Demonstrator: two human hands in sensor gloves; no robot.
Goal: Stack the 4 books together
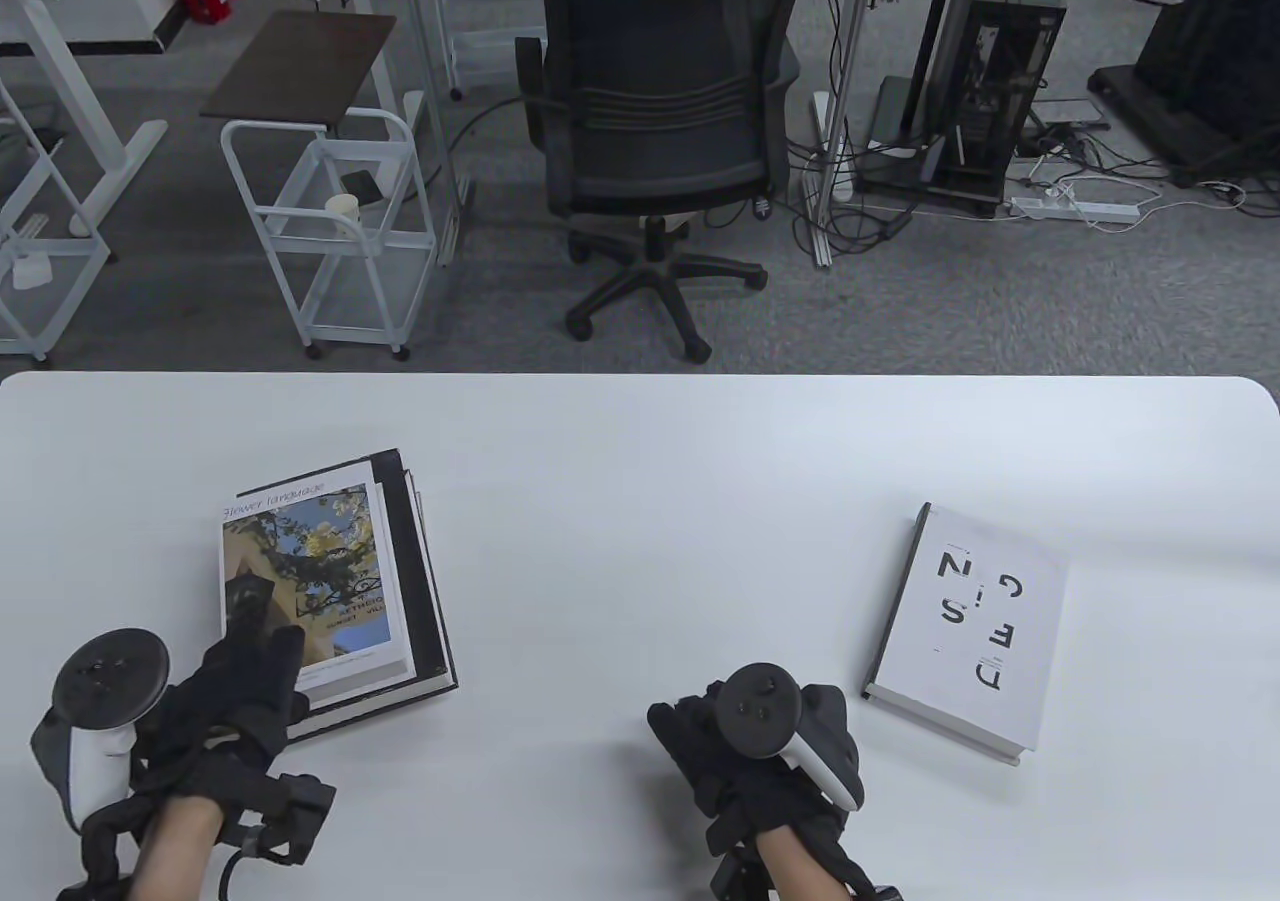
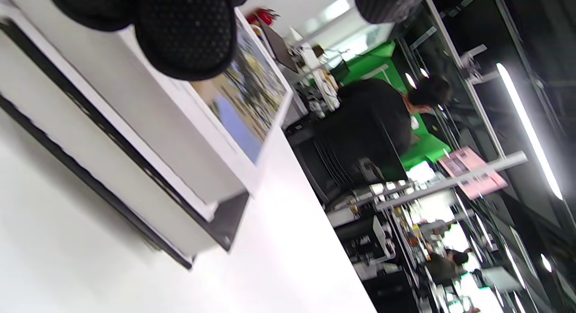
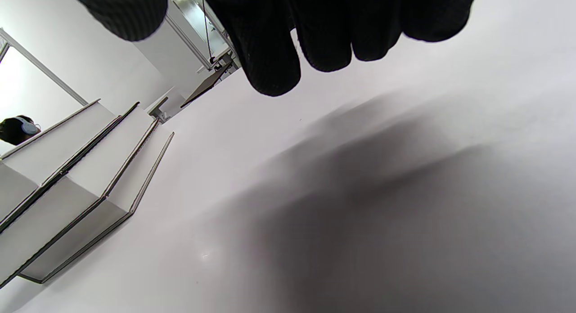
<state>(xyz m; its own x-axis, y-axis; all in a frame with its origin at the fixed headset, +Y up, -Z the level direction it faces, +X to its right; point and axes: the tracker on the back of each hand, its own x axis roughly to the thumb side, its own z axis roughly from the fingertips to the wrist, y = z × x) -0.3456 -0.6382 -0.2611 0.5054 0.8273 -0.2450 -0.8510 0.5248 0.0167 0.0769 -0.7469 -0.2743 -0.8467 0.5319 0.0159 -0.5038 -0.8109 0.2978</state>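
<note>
the white table (image 1: 640, 441) fills the lower half of the table view, and your work sits at its two sides. at lower left lies the stack (image 1: 400, 591): the flower book (image 1: 310, 581) with the photo cover rests on top of a larger black-edged book (image 1: 432, 631), and the right wrist view shows three stepped page blocks there, so it looks as though three of the four books are already together. at lower right, well apart from that pile, the white lettered book (image 1: 965, 631) lies flat on its own, so by this reading one book is left to bring across and set on top

your left hand (image 1: 225, 711) rests on the near corner of the flower book, fingers (image 2: 184, 38) laid flat on its cover, pressing rather than gripping, and holding nothing. your right hand (image 1: 760, 751) sits at bottom centre, between the pile and the lone book, near neither; its fingers (image 3: 274, 56) hang loosely curled above bare table and have hold of nothing

the likely next step is yours to take with the right hand: reach right for the lettered book
</note>
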